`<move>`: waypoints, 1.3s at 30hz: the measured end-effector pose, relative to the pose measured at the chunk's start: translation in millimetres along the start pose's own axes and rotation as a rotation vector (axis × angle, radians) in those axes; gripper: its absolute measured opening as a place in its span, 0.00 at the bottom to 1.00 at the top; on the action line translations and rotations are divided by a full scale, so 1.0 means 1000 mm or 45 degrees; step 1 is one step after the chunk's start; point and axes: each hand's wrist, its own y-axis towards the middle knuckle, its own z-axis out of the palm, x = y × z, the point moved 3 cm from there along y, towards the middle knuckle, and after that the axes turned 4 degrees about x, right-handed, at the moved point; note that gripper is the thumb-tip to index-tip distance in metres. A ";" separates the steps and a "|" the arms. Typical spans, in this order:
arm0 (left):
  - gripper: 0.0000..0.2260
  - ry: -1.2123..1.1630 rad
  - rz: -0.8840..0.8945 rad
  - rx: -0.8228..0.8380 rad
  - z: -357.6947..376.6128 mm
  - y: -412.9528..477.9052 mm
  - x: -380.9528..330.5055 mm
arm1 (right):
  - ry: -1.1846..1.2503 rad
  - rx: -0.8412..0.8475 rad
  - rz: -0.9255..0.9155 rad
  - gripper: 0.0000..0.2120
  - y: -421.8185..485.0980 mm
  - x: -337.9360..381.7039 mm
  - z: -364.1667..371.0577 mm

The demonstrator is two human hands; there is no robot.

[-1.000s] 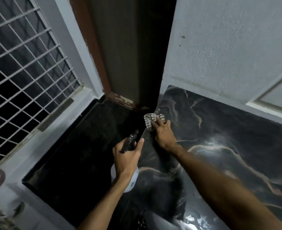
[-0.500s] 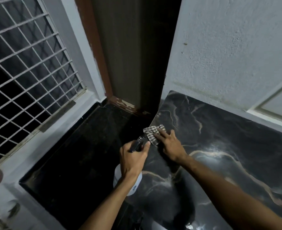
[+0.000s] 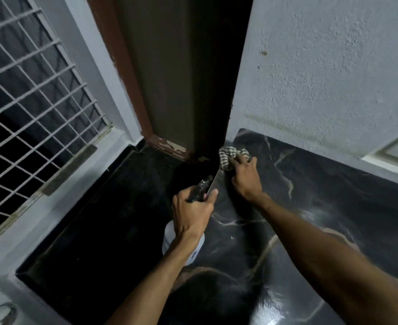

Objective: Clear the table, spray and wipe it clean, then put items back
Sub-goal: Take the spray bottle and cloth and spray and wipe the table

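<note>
On the far left corner of the table [image 3: 322, 207], close to the wall [image 3: 334, 66], lies one checked cloth [image 3: 228, 156]. The right hand [image 3: 246, 178] presses on it with the palm down, and its fingers [image 3: 238, 161] are curled over the cloth and grip it against the dark marble top. The top has pale veins and looks wet and shiny near the lower edge.

At the left edge of the table, the left hand [image 3: 192, 213] holds one spray bottle [image 3: 170, 238]. Its fingers are clenched around the black spray head [image 3: 200, 190], and the thumb lies along the table edge. The white body of the bottle hangs below the hand, beside the table and over the dark floor [image 3: 99, 231]. I cannot tell if a finger pulls the trigger.

Two hands and two bare forearms are visible. Between the wall and the window stands one dark door [image 3: 181, 78] with a brown frame, its paint chipped at the bottom. One window [image 3: 29, 102] with a white metal grille fills the left side.
</note>
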 end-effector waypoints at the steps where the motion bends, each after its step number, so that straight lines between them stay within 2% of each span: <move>1: 0.18 -0.009 0.022 0.001 0.000 0.000 0.000 | -0.047 0.032 -0.098 0.31 -0.016 0.008 0.008; 3: 0.17 -0.037 0.061 0.011 -0.002 -0.001 -0.001 | -0.105 0.123 -0.390 0.32 -0.049 0.013 0.020; 4: 0.16 -0.048 0.065 0.017 -0.002 -0.001 -0.002 | -0.130 0.153 -0.441 0.32 -0.048 0.006 0.013; 5: 0.17 -0.054 0.064 0.023 -0.001 -0.002 -0.003 | -0.118 0.156 -0.375 0.31 -0.037 -0.003 0.007; 7: 0.18 -0.046 0.055 0.027 0.001 -0.004 -0.001 | -0.075 0.079 -0.057 0.29 -0.009 -0.014 -0.004; 8: 0.17 -0.032 0.043 0.021 0.000 -0.006 0.000 | -0.066 0.076 0.016 0.28 -0.009 -0.009 -0.006; 9: 0.16 -0.014 0.027 0.019 -0.001 -0.009 0.000 | -0.088 0.078 -0.022 0.28 -0.017 0.002 0.000; 12: 0.11 -0.006 0.075 0.017 -0.004 -0.020 -0.002 | -0.082 0.199 -0.417 0.26 -0.081 0.032 0.024; 14: 0.08 -0.004 0.088 0.017 -0.005 -0.027 -0.004 | -0.036 0.218 -0.538 0.28 -0.103 0.026 0.019; 15: 0.09 0.001 0.076 0.026 -0.005 -0.032 -0.005 | -0.035 0.186 -0.475 0.29 -0.098 0.016 0.011; 18: 0.16 0.036 0.034 0.035 -0.006 -0.046 -0.002 | -0.031 0.106 -0.032 0.31 -0.077 -0.016 0.000; 19: 0.17 0.031 0.030 0.028 -0.006 -0.052 -0.002 | -0.030 0.121 -0.003 0.31 -0.083 -0.015 -0.002; 21: 0.17 0.021 0.031 0.014 -0.007 -0.066 -0.002 | -0.136 0.180 -0.208 0.32 -0.116 -0.003 0.004; 23: 0.16 0.027 0.008 0.029 -0.005 -0.083 -0.003 | -0.108 0.230 -0.406 0.34 -0.162 -0.012 0.008; 25: 0.18 0.028 -0.024 0.047 -0.002 -0.100 -0.003 | 0.021 0.160 -0.235 0.36 -0.186 -0.053 0.000; 27: 0.19 0.030 -0.053 0.040 -0.002 -0.120 -0.004 | 0.102 0.031 0.177 0.34 -0.203 -0.098 -0.004; 28: 0.19 0.035 -0.064 0.042 -0.002 -0.131 -0.006 | 0.125 0.003 0.328 0.34 -0.214 -0.105 -0.005; 29: 0.19 0.049 -0.078 0.043 -0.002 -0.143 -0.007 | 0.141 -0.002 0.386 0.33 -0.225 -0.099 -0.004; 31: 0.18 0.089 -0.106 0.033 -0.003 -0.170 -0.006 | 0.140 0.076 0.217 0.32 -0.248 -0.055 0.005; 34: 0.12 0.127 -0.107 -0.037 -0.010 -0.204 -0.004 | 0.066 0.220 -0.383 0.34 -0.288 0.003 0.015; 35: 0.12 0.123 -0.130 -0.058 -0.014 -0.211 -0.002 | 0.078 0.204 -0.444 0.33 -0.289 -0.001 0.009; 36: 0.12 0.101 -0.167 -0.066 -0.019 -0.217 0.002 | 0.110 0.197 -0.349 0.33 -0.287 -0.015 0.003; 39: 0.11 0.053 -0.221 -0.094 -0.035 -0.233 0.014 | 0.185 0.143 0.234 0.31 -0.273 -0.065 0.002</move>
